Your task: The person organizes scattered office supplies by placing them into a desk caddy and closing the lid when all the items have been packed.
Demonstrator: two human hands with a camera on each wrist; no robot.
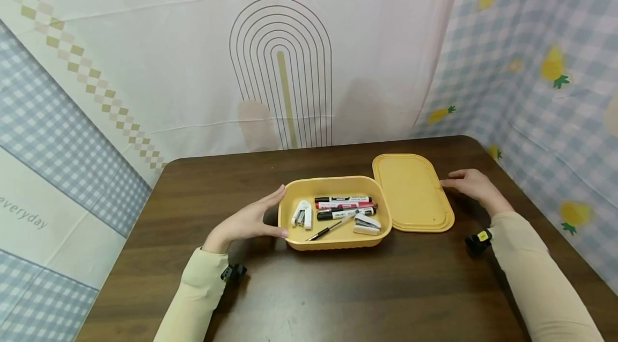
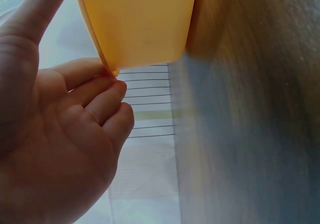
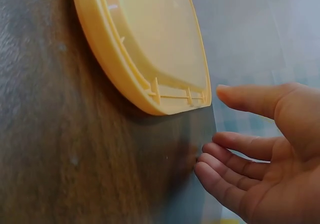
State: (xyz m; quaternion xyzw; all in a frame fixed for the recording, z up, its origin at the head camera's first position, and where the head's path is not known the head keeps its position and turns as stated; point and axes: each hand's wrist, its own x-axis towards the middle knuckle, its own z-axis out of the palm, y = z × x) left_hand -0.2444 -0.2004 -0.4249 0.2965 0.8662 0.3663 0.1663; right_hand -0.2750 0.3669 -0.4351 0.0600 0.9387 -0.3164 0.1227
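A yellow plastic box (image 1: 338, 245) stands on the table with its top uncovered. Inside lie a white stapler (image 1: 302, 215) at the left, another white stapler (image 1: 367, 225) at the right, a red marker (image 1: 340, 205), black-and-white markers (image 1: 345, 199) and a black pen (image 1: 328, 230). My left hand (image 1: 248, 221) grips the box's left end, thumb at the near corner and fingers at the far corner; its fingertips meet the rim in the left wrist view. The yellow lid (image 1: 412, 191) lies right of the box. Beside the lid's right edge, my right hand (image 1: 475, 189) is held with fingers loosely extended, holding nothing.
The dark wooden table (image 1: 376, 293) spreads around the box. A patterned cloth (image 1: 193, 63) hangs behind it, and checked cloth (image 1: 545, 132) closes off the right side. The lid's left edge lies against or very near the box's right end.
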